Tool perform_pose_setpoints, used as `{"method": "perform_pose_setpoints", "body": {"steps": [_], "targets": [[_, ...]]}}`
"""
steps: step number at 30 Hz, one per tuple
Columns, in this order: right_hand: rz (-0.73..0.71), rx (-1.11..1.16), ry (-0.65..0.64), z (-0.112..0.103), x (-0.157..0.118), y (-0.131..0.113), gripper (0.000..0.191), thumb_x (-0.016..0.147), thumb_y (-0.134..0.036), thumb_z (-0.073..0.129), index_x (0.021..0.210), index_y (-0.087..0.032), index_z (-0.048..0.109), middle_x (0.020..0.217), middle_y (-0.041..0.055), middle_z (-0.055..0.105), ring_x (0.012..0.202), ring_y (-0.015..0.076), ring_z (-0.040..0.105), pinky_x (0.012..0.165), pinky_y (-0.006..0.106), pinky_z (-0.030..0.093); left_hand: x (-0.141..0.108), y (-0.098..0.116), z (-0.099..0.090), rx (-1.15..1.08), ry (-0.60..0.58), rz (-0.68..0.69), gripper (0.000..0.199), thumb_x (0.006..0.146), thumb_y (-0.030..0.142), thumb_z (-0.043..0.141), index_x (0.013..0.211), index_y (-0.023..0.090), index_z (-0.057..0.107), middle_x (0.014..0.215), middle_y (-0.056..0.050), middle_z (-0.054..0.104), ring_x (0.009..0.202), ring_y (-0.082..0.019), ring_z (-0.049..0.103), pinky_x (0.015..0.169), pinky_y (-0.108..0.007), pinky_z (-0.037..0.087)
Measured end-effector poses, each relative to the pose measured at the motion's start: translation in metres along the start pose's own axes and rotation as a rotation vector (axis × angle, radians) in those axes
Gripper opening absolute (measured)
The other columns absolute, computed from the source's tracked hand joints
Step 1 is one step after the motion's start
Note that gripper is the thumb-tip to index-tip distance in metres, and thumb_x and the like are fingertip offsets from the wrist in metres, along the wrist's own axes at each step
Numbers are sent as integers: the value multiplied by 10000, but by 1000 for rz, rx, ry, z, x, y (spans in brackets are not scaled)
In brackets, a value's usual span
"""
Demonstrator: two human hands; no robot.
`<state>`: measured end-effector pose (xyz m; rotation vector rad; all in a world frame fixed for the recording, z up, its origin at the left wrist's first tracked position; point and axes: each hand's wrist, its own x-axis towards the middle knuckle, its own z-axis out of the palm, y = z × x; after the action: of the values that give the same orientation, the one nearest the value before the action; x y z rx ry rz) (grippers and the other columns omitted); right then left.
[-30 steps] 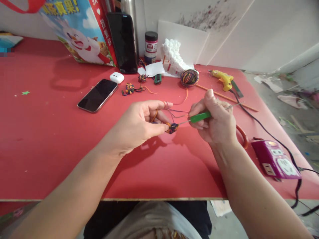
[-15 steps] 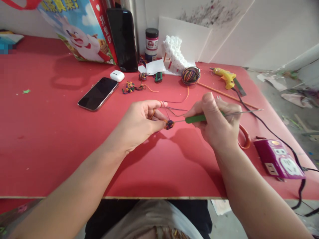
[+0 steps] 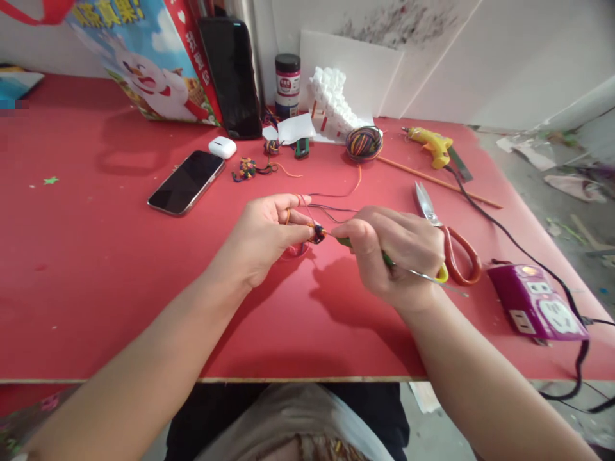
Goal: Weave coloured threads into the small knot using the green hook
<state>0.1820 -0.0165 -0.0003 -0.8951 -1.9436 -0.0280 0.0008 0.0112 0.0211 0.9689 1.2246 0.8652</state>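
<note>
both my hands are busy above the red table (image 3: 144, 288). my left hand (image 3: 259, 237) pinches the small knotted piece (image 3: 318, 234), dark with orange, between thumb and fingers, with yarn looped around my fingers. my right hand (image 3: 396, 253) is clenched around the green-handled hook (image 3: 344, 242), its thin shaft pointing at the piece; whether the tip is inside the stitches i can't quite make out. just beyond my right hand lie the scissors (image 3: 462, 256), slightly open. the yarn ball (image 3: 364, 143) sits farther back, near the yellow glue gun (image 3: 435, 147).
</note>
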Motion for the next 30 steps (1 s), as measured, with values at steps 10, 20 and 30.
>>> {"method": "perform_pose_setpoints", "body": {"steps": [10, 20, 30], "targets": [[-30, 79, 27, 3, -2, 4, 314, 1101, -215, 548, 860, -182, 747, 680, 38, 703, 590, 151, 659, 557, 286, 486, 7, 0, -3, -254, -42, -116, 291, 816, -98, 696, 1057, 66, 714, 635, -13, 711, 505, -55, 568, 514, -158, 425], [-114, 142, -44, 9, -5, 22, 232, 1094, -349, 613, 1145, -189, 773, 909, 82, 745, 750, 175, 708, 656, 293, 571, 13, -4, -5, -448, -197, -182, 125, 816, -40, 717, 778, 75, 745, 669, -9, 650, 520, -18, 466, 465, -119, 369], [-304, -272, -4, 23, -10, 12, 298, 1099, -351, 589, 1266, -120, 674, 894, 95, 705, 775, 215, 636, 716, 339, 522, 2, 0, 2, -392, 30, 49, 277, 825, -51, 718, 1058, 98, 719, 700, 25, 673, 599, -71, 629, 590, -165, 501]]}}
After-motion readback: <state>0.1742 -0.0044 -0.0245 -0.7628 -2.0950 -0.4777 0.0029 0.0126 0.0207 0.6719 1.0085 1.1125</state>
